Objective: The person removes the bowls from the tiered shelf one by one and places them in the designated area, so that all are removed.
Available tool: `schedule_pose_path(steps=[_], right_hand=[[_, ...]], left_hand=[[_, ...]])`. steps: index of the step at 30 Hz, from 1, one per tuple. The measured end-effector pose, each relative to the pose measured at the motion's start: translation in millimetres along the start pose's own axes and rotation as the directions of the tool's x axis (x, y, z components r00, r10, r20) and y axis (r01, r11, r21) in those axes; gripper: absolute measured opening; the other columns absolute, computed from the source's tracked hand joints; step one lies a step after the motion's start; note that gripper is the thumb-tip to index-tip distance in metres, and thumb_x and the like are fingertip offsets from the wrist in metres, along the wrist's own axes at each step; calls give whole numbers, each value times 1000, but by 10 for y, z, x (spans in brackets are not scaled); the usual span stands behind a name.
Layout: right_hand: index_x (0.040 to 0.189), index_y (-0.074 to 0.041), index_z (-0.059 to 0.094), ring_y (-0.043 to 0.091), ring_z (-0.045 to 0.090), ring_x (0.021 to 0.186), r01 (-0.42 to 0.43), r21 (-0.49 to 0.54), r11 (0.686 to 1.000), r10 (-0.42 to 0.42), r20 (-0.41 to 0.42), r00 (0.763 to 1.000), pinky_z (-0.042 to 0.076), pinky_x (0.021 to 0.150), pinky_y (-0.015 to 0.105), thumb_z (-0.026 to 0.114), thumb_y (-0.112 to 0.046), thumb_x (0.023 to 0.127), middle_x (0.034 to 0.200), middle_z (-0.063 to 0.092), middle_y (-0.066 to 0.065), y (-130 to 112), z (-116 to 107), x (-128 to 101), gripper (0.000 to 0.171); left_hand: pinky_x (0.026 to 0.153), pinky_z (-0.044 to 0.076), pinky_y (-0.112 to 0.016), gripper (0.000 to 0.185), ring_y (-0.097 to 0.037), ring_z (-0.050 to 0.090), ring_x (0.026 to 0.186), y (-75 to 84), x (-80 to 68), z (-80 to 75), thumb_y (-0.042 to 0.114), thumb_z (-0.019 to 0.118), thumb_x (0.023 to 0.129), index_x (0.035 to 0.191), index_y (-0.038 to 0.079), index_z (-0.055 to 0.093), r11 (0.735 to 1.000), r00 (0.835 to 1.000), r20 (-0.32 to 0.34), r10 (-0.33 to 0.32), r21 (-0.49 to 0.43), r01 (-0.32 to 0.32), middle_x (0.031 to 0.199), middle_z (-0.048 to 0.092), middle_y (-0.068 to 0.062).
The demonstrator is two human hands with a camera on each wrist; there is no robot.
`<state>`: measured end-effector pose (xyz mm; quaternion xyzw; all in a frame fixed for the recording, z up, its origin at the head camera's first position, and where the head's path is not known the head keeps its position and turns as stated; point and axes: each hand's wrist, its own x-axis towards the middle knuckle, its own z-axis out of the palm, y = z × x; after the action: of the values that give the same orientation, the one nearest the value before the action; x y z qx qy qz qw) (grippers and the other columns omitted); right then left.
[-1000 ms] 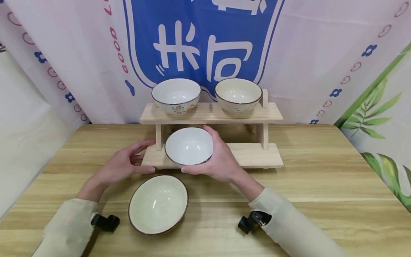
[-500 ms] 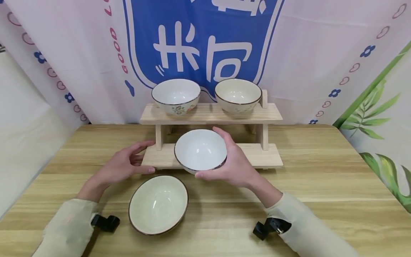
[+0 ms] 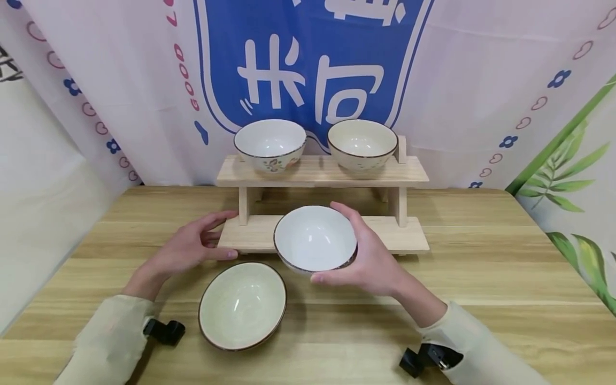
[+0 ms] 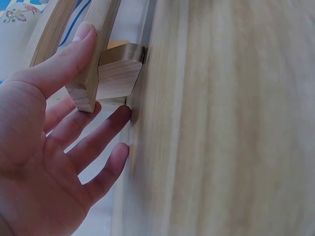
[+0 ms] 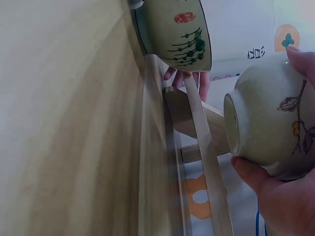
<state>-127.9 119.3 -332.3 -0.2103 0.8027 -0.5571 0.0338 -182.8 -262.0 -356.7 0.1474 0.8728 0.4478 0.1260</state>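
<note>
My right hand (image 3: 368, 256) grips a white-lined bowl (image 3: 315, 238) by its right side, thumb at the near rim and fingers around the far side. In the right wrist view, this bowl (image 5: 270, 113) shows brown branches on its outer wall and hangs beside the shelf, its foot clear of the board. My left hand (image 3: 192, 243) holds the left end of the two-tier wooden stand (image 3: 250, 235); in the left wrist view its thumb lies on the board and its fingers reach around the end. A larger cream-green bowl (image 3: 243, 307) with a brown rim rests on the table in front.
On the upper shelf stand a white flowered bowl (image 3: 270, 144) at left and a cream bowl (image 3: 362, 144) at right. Behind the stand hangs a printed curtain (image 3: 457, 107). The wooden table (image 3: 481, 256) extends around everything.
My right hand has drawn the white-lined bowl off the lower shelf, toward me and to the right. My left hand keeps its place at the stand; the view has shifted slightly.
</note>
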Motion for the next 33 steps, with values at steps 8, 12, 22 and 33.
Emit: schedule_pose_path(steps=[8,12,22,33], right_hand=[[167,-22,30,30,64,131,15,9,1000,-15,20,1000,54,107,51,103,-24,68,157,52,6,-15,-18,-136,122],[167,-24,30,30,63,132,19,25,999,-20,37,999,54,108,52,103,-23,69,157,53,6,1,-31,-192,122],[167,-20,28,34,61,132,51,78,996,-59,100,993,58,102,35,101,-16,70,157,50,12,91,-62,-295,121],[167,-13,26,33,64,129,58,76,995,-70,172,983,60,101,34,99,-17,72,155,51,16,181,-40,-399,120]], left_hand=[[111,53,-55,92,-43,58,143,3,-2,2,32,89,90,167,23,39,1000,1000,-4,0,22,0,163,49,-24],[112,52,-57,92,-44,58,144,7,-3,3,32,89,90,167,22,39,1000,1000,-5,-2,29,2,163,49,-24],[113,51,-58,93,-44,57,144,-2,-8,7,33,89,90,167,24,38,999,1000,-9,-20,34,20,164,48,-24],[113,51,-59,94,-45,57,144,-4,1,11,34,89,90,167,23,37,1000,1000,-4,-16,22,16,164,48,-24]])
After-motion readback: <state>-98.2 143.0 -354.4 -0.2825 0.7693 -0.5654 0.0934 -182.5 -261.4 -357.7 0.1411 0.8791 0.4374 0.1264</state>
